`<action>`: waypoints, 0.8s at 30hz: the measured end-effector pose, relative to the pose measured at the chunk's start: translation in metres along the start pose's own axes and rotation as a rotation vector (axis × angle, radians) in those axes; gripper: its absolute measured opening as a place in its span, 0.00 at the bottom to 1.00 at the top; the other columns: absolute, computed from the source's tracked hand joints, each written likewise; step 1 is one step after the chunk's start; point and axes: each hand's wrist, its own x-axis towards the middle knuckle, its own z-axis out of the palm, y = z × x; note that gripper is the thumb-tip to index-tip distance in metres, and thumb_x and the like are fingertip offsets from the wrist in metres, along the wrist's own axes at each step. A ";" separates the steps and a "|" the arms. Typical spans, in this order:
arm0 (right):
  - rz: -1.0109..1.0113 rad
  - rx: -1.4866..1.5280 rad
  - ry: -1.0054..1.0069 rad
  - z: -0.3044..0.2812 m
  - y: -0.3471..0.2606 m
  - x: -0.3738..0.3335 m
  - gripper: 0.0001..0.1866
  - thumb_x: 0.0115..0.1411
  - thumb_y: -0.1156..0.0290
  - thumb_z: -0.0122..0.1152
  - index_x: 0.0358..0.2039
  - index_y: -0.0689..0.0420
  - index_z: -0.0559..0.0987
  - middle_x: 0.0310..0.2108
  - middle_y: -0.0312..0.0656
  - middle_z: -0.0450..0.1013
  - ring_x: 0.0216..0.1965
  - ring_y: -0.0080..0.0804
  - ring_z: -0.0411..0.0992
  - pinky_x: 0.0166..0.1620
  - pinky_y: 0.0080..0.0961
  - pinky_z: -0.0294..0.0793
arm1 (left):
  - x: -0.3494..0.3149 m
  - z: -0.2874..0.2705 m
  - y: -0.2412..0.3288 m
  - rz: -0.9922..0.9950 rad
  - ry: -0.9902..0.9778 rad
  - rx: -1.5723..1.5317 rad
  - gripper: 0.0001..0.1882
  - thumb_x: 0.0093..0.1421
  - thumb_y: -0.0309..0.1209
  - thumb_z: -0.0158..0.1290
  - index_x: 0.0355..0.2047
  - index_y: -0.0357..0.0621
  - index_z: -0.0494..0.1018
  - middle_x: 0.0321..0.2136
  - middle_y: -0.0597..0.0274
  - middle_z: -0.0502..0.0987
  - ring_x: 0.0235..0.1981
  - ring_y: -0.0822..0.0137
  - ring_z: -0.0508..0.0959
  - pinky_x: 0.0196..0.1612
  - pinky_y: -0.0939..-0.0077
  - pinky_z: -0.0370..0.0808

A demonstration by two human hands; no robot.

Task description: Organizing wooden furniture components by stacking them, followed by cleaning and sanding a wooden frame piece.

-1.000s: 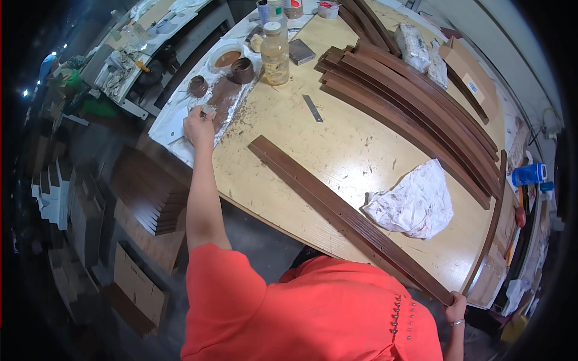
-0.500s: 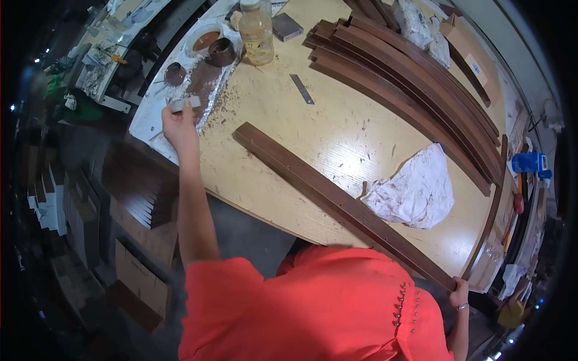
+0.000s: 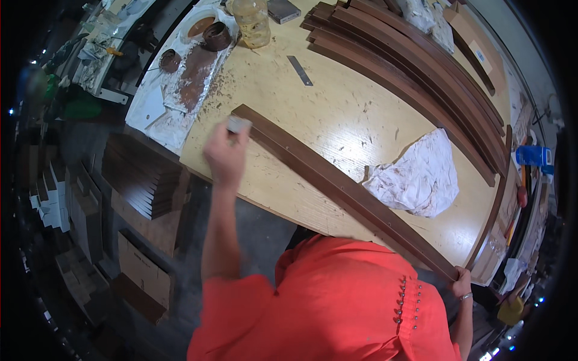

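My left hand [image 3: 226, 155], slightly blurred, is closed on a small light-grey rectangular piece [image 3: 239, 124]. It is beside the far left end of a long dark brown wooden strip [image 3: 328, 174]; I cannot tell whether the piece touches the wood. My right hand [image 3: 462, 282] grips the strip's near right end, where it reaches past the table edge. The strip lies diagonally across the wood-topped table [image 3: 271, 75]. To the left of its far end, brown paste [image 3: 197, 75] is smeared on a white covered sheet [image 3: 144, 111].
A crumpled white cloth [image 3: 421, 174] lies right of the strip. Several curved brown strips [image 3: 409, 78] are stacked behind it. A metal plate [image 3: 299, 70], a jar [image 3: 251, 24] and a dark tin [image 3: 217, 36] stand or lie farther back. Dark boards [image 3: 141, 174] are stacked below the table's left side.
My left hand has moved right and nearer, from the paste-smeared sheet to the strip's far end, still holding the grey piece. My right hand stays on the near end.
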 end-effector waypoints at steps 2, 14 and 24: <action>0.001 0.033 -0.002 -0.003 -0.008 0.000 0.07 0.31 0.79 0.57 0.14 0.61 0.68 0.12 0.33 0.60 0.19 0.16 0.59 0.22 0.22 0.60 | 0.024 -0.011 -0.022 -0.074 0.040 -0.084 0.08 0.52 0.27 0.61 0.31 0.37 0.74 0.24 0.55 0.77 0.25 0.61 0.78 0.31 0.72 0.73; -0.037 -0.080 0.026 -0.002 -0.010 0.003 0.08 0.31 0.80 0.57 0.13 0.60 0.66 0.11 0.35 0.58 0.19 0.17 0.58 0.22 0.23 0.59 | 0.020 -0.009 -0.005 -0.205 -0.026 -0.109 0.08 0.55 0.25 0.58 0.33 0.35 0.74 0.25 0.61 0.78 0.25 0.73 0.75 0.30 0.79 0.72; 0.013 -0.085 0.045 0.007 -0.017 -0.011 0.09 0.31 0.80 0.56 0.15 0.61 0.66 0.12 0.39 0.58 0.20 0.19 0.58 0.23 0.24 0.59 | -0.118 0.022 0.135 0.245 -0.321 -0.350 0.11 0.47 0.26 0.62 0.33 0.43 0.76 0.30 0.58 0.78 0.32 0.57 0.79 0.38 0.69 0.76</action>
